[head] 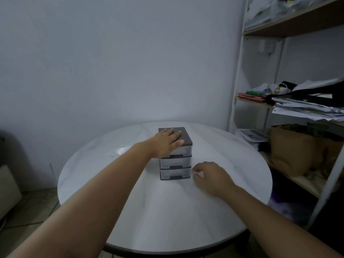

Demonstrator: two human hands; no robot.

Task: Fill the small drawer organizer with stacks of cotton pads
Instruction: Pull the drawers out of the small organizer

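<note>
A small three-drawer organizer (176, 157), with a dark grey plastic frame and clear drawers, stands upright near the far middle of a round white tabletop (167, 211) with faint marbling. All three drawers sit pushed in, stacked one above another; whether anything lies inside them cannot be told through the hazy fronts.

The person's left hand (167, 141) lies palm-down on the organizer's flat dark lid, fingers extended and held loosely together across the top, the thumb hanging over the front edge by the upper drawer. The bare left forearm reaches in from the lower left.

The right hand (210, 175) rests low on the table just to the right of the organizer, beside the bottom drawer. Its fingers are curled inward toward the thumb around something small and white (195, 172); what this is cannot be made out, nor whether the fingertips actually pinch it.

Behind the table rises a plain pale wall. To the right stands a white-framed shelving unit with wooden boards (290, 28), loaded with stacked papers (305, 108), dark fabric and a brown paper bag (294, 149).
</note>
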